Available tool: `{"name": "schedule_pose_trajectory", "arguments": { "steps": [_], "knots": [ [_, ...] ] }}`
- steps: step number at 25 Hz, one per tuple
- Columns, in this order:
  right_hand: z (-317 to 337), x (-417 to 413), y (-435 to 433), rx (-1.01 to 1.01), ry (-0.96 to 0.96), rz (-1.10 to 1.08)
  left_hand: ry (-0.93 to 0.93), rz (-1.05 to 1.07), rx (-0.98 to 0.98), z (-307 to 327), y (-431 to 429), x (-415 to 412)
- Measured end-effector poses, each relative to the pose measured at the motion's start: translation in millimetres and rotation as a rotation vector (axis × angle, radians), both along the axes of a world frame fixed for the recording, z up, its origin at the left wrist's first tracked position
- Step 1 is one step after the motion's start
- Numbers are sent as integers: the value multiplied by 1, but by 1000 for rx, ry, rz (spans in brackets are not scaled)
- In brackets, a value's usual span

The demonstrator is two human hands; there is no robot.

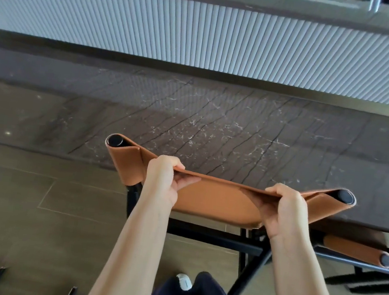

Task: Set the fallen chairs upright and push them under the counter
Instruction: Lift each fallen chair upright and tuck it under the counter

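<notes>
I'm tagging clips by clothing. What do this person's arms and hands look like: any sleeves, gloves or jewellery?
The left forearm and right forearm are bare, with no sleeve edge in view. The left hand and right hand wear no gloves. No ring, watch or bracelet shows on the visible sides.

No lettering, label, brand mark, number or sign can be read anywhere in this view: none on the tan leather back of the chair (216,202), none on the dark veined counter (216,125), and none on the ribbed panel (203,32) behind it.
</notes>
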State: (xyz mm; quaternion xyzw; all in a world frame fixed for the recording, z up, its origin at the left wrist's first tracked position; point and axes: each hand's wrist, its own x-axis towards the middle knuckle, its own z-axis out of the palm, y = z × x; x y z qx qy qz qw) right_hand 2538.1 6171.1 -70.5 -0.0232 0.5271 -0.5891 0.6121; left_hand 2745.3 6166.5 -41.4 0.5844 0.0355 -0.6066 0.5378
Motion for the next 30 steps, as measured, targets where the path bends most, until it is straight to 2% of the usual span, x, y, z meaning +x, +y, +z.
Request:
{"name": "schedule_pose_trajectory", "arguments": {
  "steps": [6,9,15,18,21,24,30],
  "knots": [
    [-45,-26,2,84,36,-23,50,-39,38,-54,0,-33],
    [-50,-25,1,72,59,-45,62,-22,36,-61,-4,-32],
    [-49,3,11,143,164,-8,76,-153,47,-68,4,-21],
    [-46,14,17,199,130,-53,124,-149,50,-71,15,-19],
    [-47,34,32,183,17,41,153,-166,45,-75,28,-16],
    [-48,41,44,195,-66,9,241,-115,45,-81,44,-13],
    [-56,43,60,274,5,-9,207,-145,98,-91,60,-7]
  ]
}}
